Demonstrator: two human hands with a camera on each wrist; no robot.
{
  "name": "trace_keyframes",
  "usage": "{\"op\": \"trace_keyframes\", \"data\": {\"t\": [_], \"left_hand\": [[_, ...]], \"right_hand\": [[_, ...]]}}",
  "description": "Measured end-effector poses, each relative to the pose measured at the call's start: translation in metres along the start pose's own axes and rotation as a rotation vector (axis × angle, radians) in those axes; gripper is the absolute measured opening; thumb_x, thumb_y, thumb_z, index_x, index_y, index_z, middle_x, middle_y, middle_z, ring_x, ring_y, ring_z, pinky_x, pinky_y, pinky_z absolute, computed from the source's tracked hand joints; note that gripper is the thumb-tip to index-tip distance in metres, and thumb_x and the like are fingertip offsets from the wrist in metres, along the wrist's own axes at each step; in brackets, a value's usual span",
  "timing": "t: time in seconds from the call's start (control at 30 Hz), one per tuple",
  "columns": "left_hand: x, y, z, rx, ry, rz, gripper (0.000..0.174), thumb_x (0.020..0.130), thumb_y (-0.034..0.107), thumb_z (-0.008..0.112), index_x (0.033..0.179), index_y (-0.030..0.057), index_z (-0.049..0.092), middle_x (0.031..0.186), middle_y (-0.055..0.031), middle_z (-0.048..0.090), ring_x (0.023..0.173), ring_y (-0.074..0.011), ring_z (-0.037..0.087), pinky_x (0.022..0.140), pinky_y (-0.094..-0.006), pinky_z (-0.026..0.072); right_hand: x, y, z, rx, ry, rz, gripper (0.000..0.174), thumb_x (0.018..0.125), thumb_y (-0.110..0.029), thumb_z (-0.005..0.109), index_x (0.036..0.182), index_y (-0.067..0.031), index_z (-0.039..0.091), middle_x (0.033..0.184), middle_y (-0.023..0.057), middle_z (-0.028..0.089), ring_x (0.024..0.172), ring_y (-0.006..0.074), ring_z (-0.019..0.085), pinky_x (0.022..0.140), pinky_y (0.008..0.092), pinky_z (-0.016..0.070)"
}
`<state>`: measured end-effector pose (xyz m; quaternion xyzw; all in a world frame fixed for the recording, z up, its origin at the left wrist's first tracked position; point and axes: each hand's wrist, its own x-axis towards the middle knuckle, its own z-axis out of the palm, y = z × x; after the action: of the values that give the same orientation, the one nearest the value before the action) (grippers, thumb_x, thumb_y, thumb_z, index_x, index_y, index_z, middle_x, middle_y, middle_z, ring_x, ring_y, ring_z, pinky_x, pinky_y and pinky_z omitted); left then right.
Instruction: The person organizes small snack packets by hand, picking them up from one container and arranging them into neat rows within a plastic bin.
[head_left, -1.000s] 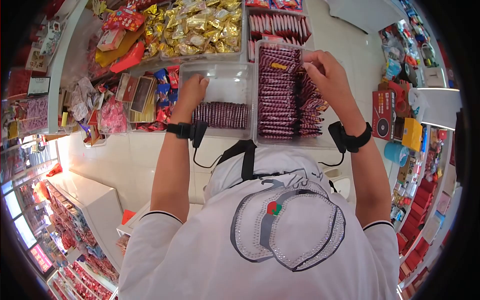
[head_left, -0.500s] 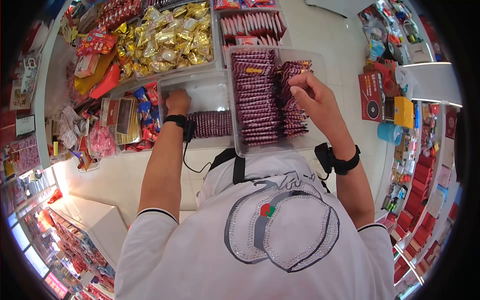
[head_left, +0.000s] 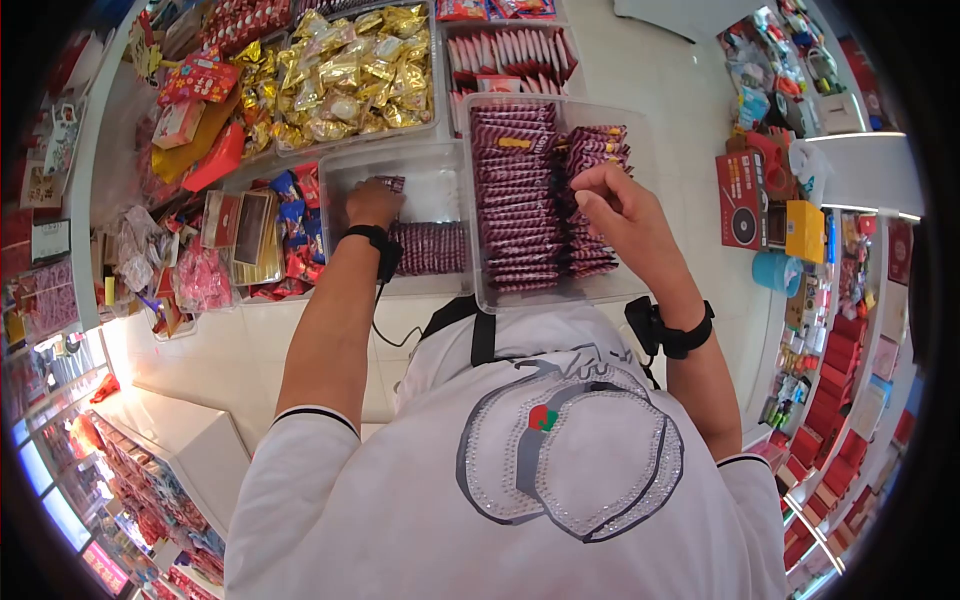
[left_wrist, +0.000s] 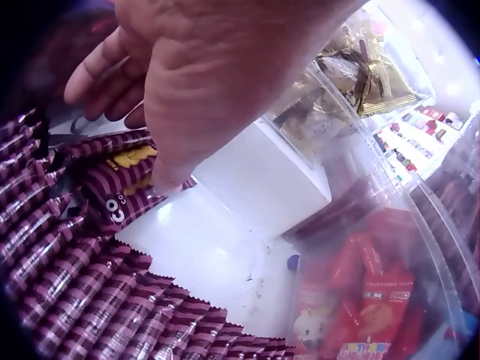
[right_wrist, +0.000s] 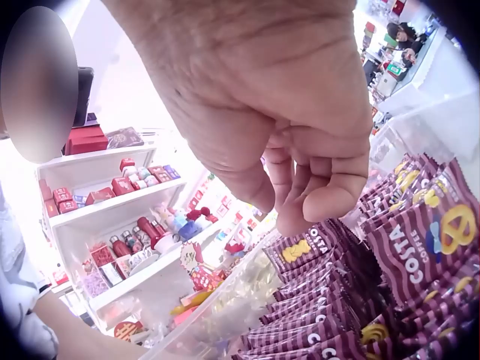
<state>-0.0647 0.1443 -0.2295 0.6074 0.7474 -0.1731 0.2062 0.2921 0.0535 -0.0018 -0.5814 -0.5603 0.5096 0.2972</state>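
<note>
My left hand (head_left: 373,205) is inside a clear plastic bin (head_left: 335,160), its thumb at the edge of a purple striped snack packet (left_wrist: 120,184). The other fingers (left_wrist: 97,67) stretch out loosely above that packet. A row of matching packets (head_left: 430,248) stands on edge in the near part of this bin. To its right, a clear plastic box (head_left: 480,290) holds two columns of the same packets (head_left: 515,200). My right hand (head_left: 630,220) hovers beside the right column, fingers loosely bent and nothing visible between them. In the right wrist view its fingertips are close over the packets (right_wrist: 300,255).
Gold-wrapped sweets (head_left: 350,80) fill a bin behind, with red and white packets (head_left: 510,55) beside it. Red and blue packets (head_left: 290,215) lie left of the plastic bin. Stocked shelves (right_wrist: 112,217) line the sides, and a red carton (head_left: 742,200) stands at right.
A packet now shows beside my left hand in the bin. My right hand has drawn back a little toward me along the right column. The whole head view has shifted.
</note>
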Motion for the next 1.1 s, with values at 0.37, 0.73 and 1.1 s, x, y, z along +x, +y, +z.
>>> {"op": "trace_keyframes", "data": {"t": [0.37, 0.73, 1.1], "left_hand": [[0.021, -0.007, 0.035, -0.057, 0.029, -0.037, 0.045, 0.093, 0.018, 0.061, 0.131, -0.0039, 0.052, 0.132, -0.0263, 0.059, 0.121, -0.0410, 0.063, 0.097, -0.0452, 0.0558], [-0.001, -0.019, -0.008, -0.315, -0.001, 0.004, 0.048, 0.087, 0.018, 0.060, 0.124, -0.0106, 0.048, 0.114, -0.0277, 0.069, 0.112, -0.0398, 0.068, 0.092, -0.0468, 0.0553], [-0.146, -0.037, -0.124, -1.697, -0.165, 0.213, 0.037, 0.090, 0.016, 0.061, 0.124, 0.0013, 0.057, 0.103, -0.0026, 0.067, 0.090, -0.0154, 0.066, 0.084, -0.0290, 0.0536]], "right_hand": [[-0.003, -0.003, 0.002, 0.007, -0.027, 0.015, 0.014, 0.100, -0.012, 0.063, 0.111, -0.0031, 0.062, 0.090, -0.0021, 0.063, 0.077, 0.0034, 0.054, 0.066, 0.0221, 0.0491], [-0.003, -0.004, 0.006, -0.008, -0.039, -0.003, 0.016, 0.100, -0.014, 0.063, 0.111, -0.0030, 0.062, 0.087, -0.0021, 0.062, 0.074, 0.0037, 0.054, 0.065, 0.0224, 0.0485], [0.017, -0.032, 0.022, 0.016, -0.074, -0.094, 0.022, 0.097, -0.015, 0.064, 0.115, -0.0023, 0.063, 0.092, 0.0004, 0.066, 0.074, 0.0068, 0.060, 0.065, 0.0242, 0.0511]]}}
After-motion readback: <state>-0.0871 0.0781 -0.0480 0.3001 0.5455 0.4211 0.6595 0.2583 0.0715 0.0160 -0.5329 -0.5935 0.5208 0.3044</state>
